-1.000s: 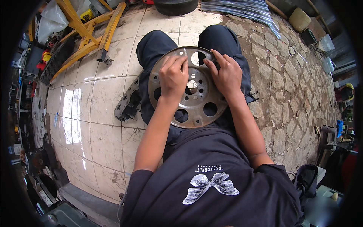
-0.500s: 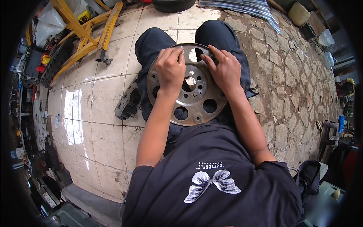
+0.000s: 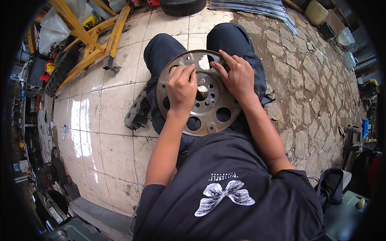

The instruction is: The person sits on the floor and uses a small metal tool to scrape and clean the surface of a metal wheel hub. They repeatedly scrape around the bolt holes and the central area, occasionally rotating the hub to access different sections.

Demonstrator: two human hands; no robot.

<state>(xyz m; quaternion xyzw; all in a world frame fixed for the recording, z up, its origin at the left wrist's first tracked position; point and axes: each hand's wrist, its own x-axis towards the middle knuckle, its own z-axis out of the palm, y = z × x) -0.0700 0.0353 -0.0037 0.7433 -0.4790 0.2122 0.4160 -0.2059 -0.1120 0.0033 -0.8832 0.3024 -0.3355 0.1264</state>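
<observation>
A round metal flexplate [image 3: 193, 112], worn grey-brown and pierced with large and small round holes, lies across my lap on my dark trousers. Over its upper left part is my left hand [image 3: 181, 87], fingers closed in a pinch; a small pale bit shows at the fingertips, too small to name. My right hand [image 3: 238, 77] grips the far right rim, thumb beside one of the big holes and index finger stretched along the edge. Both knees sit under the plate's far side.
Left of my leg a dark, ribbed part [image 3: 138, 111] stands on the tiled floor [image 3: 116, 108]. Farther left is a yellow metal frame [image 3: 116, 34]. A tire [image 3: 183, 7] and corrugated sheets [image 3: 257, 11] lie ahead. Stone paving [image 3: 295, 96] covers the right side.
My left hand has slid from the far rim toward me across the plate's face. My right hand keeps its grip on the rim. The whole view has shifted slightly.
</observation>
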